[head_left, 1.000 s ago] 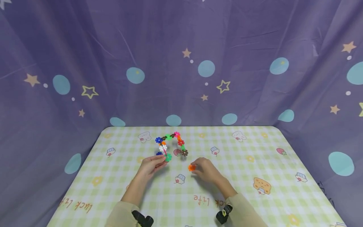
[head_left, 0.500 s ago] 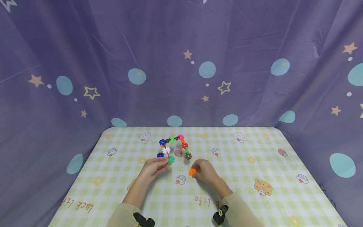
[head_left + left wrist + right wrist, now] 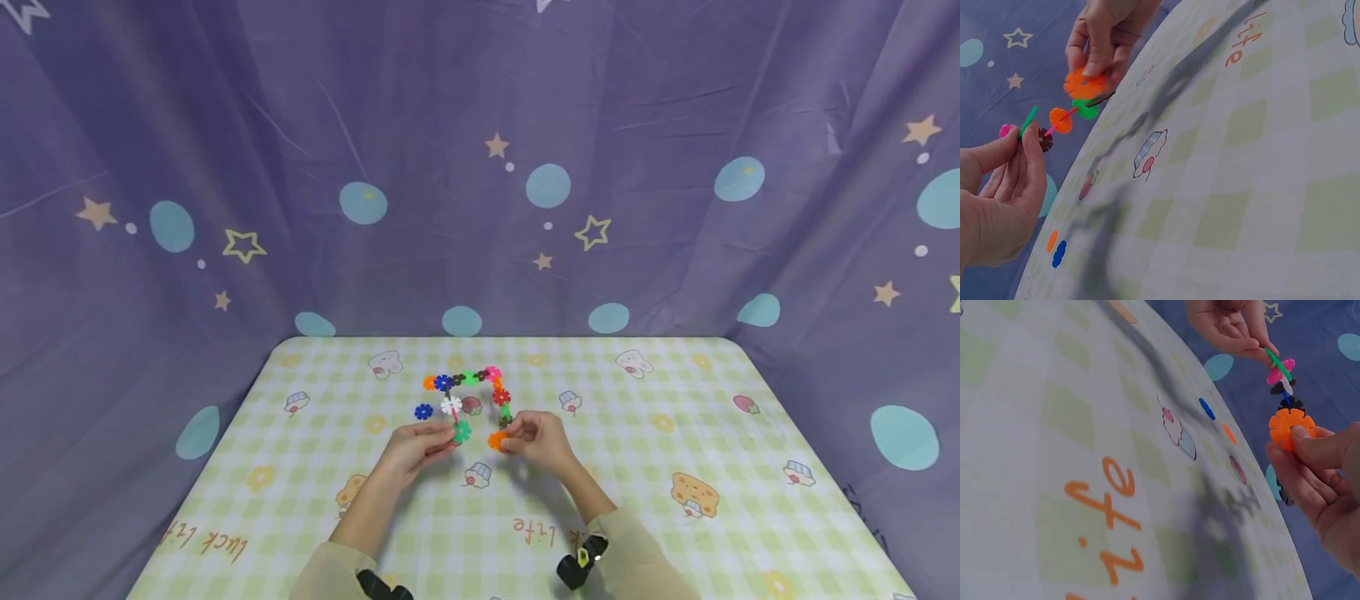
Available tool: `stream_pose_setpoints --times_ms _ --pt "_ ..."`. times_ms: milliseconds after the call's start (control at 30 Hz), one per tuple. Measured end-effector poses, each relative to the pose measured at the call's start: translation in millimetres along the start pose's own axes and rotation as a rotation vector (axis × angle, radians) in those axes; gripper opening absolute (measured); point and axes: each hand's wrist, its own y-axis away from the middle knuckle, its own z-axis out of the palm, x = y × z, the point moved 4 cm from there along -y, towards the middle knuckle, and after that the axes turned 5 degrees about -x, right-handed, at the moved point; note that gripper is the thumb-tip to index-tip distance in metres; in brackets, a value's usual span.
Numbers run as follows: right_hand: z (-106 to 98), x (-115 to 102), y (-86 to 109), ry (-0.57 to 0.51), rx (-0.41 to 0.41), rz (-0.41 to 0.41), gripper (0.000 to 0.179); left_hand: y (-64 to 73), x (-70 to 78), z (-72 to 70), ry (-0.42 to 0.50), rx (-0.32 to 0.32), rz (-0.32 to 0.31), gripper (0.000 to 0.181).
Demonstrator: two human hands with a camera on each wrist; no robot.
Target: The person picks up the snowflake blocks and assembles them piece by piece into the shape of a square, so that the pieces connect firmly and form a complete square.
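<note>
My left hand (image 3: pixel 411 450) pinches a green snowflake disc (image 3: pixel 462 432) at one end of a chain of interlocking plastic discs. The chain arches up off the table, through a white disc (image 3: pixel 452 405), dark blue, brown, bright green and pink discs, then down past a red disc (image 3: pixel 501 397). Between thumb and fingers, my right hand (image 3: pixel 546 443) holds an orange snowflake disc (image 3: pixel 1291 427). In the head view this orange disc is right at the brown disc (image 3: pixel 506 422) on the chain's other end, which my fingers partly hide.
A loose blue disc (image 3: pixel 423 412) and an orange disc (image 3: pixel 430 382) lie on the table beyond my left hand. A checked cloth (image 3: pixel 615 500) with printed pictures covers the table. Behind it hangs a purple curtain (image 3: pixel 420 267).
My right hand has brought the orange disc up to the chain's brown end. My left hand has shifted slightly right and nearer, and the chain has moved with it.
</note>
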Motion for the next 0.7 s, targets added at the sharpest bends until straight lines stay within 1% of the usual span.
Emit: stream_pose_setpoints --times_ms 100,233,300,500,700 --pt "2 -3 -1.1 -0.083 0.011 0.022 0.009 1.0 -0.7 2.2 -0.027 -0.015 0.002 0.031" --pt "6 -7 -2.4 -0.212 -0.001 0.046 0.012 2.3 -1.5 4.2 -0.036 -0.016 0.003 0.032" --pt "8 -9 -2.7 -0.254 -0.012 0.04 0.014 3.0 -1.6 5.1 -0.041 -0.014 0.004 0.032" --pt "13 -12 -2.5 -0.31 -0.024 0.028 0.017 4.6 -1.4 6.9 -0.053 -0.024 0.004 0.033" --pt "15 -12 -2.7 -0.314 -0.043 0.02 0.016 6.8 -0.5 7.6 -0.066 -0.018 -0.008 0.032"
